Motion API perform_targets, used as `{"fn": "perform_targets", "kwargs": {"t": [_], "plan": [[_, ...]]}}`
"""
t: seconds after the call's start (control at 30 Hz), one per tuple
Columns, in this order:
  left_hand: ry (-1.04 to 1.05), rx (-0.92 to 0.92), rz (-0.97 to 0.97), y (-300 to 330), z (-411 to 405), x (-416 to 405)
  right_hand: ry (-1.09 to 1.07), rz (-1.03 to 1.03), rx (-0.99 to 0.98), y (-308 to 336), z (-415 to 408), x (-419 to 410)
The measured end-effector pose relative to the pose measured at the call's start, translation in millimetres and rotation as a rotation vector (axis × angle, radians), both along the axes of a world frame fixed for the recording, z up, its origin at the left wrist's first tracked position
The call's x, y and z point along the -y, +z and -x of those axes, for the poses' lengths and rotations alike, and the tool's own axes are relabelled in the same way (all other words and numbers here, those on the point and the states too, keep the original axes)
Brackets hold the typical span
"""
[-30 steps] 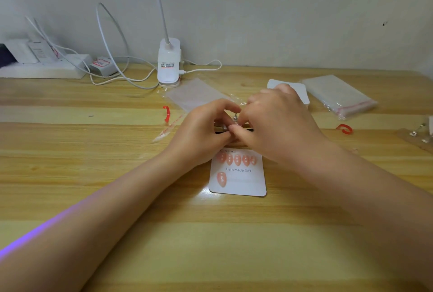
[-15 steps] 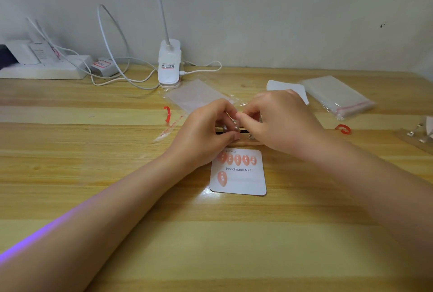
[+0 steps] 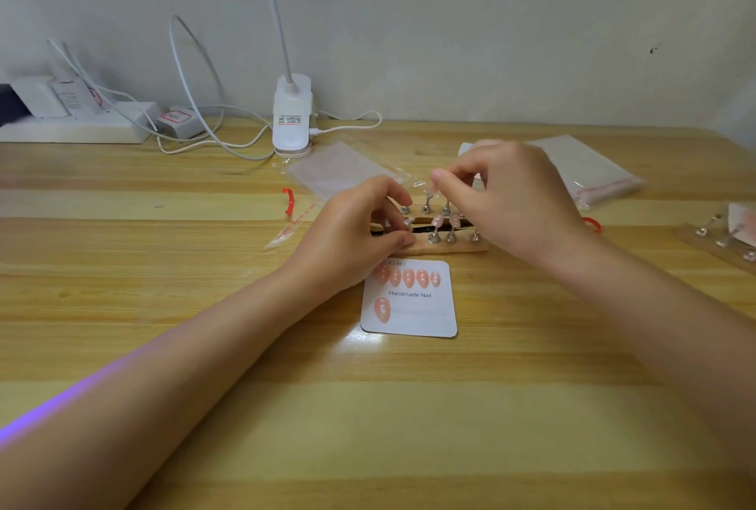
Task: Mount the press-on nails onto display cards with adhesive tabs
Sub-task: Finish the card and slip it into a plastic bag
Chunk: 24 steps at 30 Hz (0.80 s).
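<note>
Your left hand [image 3: 352,235] pinches a small nail piece, too small to make out, between thumb and fingertips, just over the left end of the wooden stand [image 3: 446,245] with its metal pegs. Your right hand [image 3: 511,198] hovers above the stand, thumb and forefinger pinched together; whether that grip holds anything, you cannot tell. The card [image 3: 411,301] lies flat mid-counter, just nearer you than the stand, carrying five nails [image 3: 408,277] in a row and one below. Clear bags [image 3: 589,172] lie toward the far right corner of the counter [image 3: 368,407].
</note>
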State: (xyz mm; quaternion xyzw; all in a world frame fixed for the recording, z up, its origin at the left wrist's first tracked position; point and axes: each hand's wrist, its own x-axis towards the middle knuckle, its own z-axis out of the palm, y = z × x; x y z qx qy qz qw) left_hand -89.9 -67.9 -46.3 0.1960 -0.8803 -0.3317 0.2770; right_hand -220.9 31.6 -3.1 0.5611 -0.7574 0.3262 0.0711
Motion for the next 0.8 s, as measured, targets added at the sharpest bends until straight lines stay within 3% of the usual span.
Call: {"fn": "perform_targets", "kwargs": {"t": [0.17,0.33,0.47,0.6,0.8], "plan": [[-0.064,0.043,-0.041,6.4,-9.1,1.8,0.08,0.088,0.154,-5.3,-8.8,-19.1],[-0.06,-0.129,0.262,16.9,-39.4,-2.1,0.167,0.105,0.306,-16.9,-18.2,-36.3],[-0.175,0.022,0.269,12.2,-64.0,-11.7,0.206,0.074,0.397,-27.7,-24.9,-43.1],[-0.201,0.165,0.33,3.8,-72.0,-19.2,0.228,0.043,0.415,-36.3,-31.8,-44.9],[-0.16,0.174,0.309,-1.8,-69.8,-25.1,0.243,0.023,0.264,-48.3,-35.9,-46.4]]}}
